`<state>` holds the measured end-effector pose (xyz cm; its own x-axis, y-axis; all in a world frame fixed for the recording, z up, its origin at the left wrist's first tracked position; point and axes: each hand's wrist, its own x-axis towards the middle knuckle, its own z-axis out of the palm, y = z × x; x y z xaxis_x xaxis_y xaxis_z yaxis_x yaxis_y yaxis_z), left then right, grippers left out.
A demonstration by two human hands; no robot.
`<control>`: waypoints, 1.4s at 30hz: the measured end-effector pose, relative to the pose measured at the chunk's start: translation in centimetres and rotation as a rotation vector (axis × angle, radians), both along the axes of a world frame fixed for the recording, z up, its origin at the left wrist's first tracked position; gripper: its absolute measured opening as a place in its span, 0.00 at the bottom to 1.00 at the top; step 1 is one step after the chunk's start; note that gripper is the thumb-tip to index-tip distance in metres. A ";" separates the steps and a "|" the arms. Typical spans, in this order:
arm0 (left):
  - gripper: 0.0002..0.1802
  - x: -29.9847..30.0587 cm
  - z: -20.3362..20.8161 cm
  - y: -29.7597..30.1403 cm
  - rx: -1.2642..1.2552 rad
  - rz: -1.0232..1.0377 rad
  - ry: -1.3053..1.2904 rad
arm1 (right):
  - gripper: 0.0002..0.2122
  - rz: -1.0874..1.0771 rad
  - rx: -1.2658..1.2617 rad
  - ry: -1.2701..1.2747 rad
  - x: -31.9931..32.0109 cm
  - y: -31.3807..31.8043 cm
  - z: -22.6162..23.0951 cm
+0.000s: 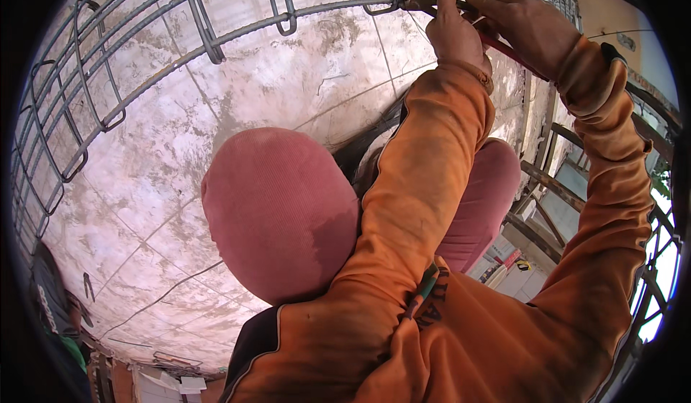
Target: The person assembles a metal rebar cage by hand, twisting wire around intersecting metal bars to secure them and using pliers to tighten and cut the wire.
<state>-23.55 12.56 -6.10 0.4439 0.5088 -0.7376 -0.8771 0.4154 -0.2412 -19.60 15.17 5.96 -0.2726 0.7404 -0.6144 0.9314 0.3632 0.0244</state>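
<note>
A cage of ribbed steel bars and bent stirrups (302,8) curves across the top and left. At one of its crossings sits the dark jaw of a pair of pincers (416,2), whose red-covered handle slants down to the right. My left hand (459,34) is closed at the pincers' handles, its thumb pointing up. Just right of it, my right hand (529,30) grips the handles too, fingers bent toward the left hand. Whether a tie wire lies in the jaw is too small to tell. Both arms are in soiled orange sleeves.
My bent knees in pink trousers (281,216) rise below the cage. Underneath spreads a stained tiled floor (165,259) with loose wire bits. Wooden framing (551,183) stands at the right. A dark shoe-like shape and green cloth (74,352) show at the lower left edge.
</note>
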 end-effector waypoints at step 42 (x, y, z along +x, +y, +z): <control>0.14 4.1 -1.8 1.8 -0.052 0.203 -0.249 | 0.07 -0.912 -0.755 -0.143 5.4 6.1 0.9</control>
<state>-19.46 14.39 -7.91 0.5078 0.5699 -0.6460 -0.8518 0.2200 -0.4754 -14.23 21.24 6.83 0.2726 0.0638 -0.9600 0.8598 -0.4639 0.2133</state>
